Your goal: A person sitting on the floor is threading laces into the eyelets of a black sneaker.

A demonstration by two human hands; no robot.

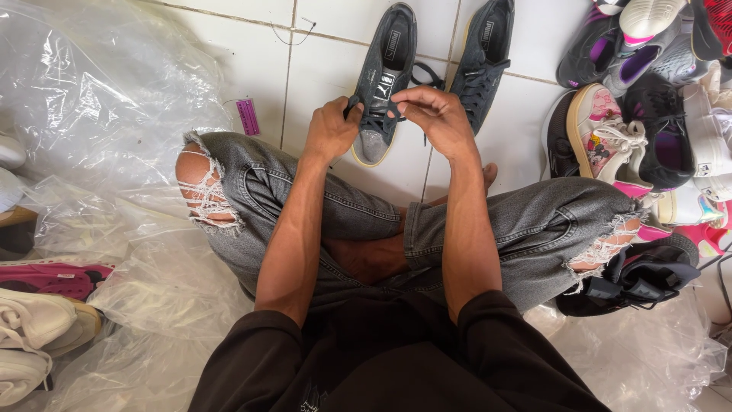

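— Two hands, both busy?

— Yes. The left hand (pixel 329 130) pinches the black lace (pixel 374 116) at the left edge of a dark grey sneaker (pixel 385 76); the right hand (pixel 435 118) is closed on the lace over the tongue. The hands sit close together, fingers clamped on the lace, not touching each other.

— Where is the sneaker?

— On the white tile floor (pixel 320 69), just beyond the person's crossed legs, toe pointing near, heel far.

— Alone?

— No. Its mate (pixel 480 61) lies just to the right, also dark grey, laces loose.

— What surrounds them?

— Torn grey jeans (pixel 534 229) cover the knees, and black sleeves (pixel 267 358) are pushed up the forearms. Clear plastic sheeting (pixel 99 114) is heaped on the left, with a small purple tag (pixel 248 117) lying on the tiles at its edge. Near left, white shoes (pixel 34 328) and a pink one (pixel 53 278) rest by the plastic. On the right a pile of shoes (pixel 648 114) in pink, white, purple and black reaches the far corner, and a black shoe (pixel 640 282) sits beneath the right knee.
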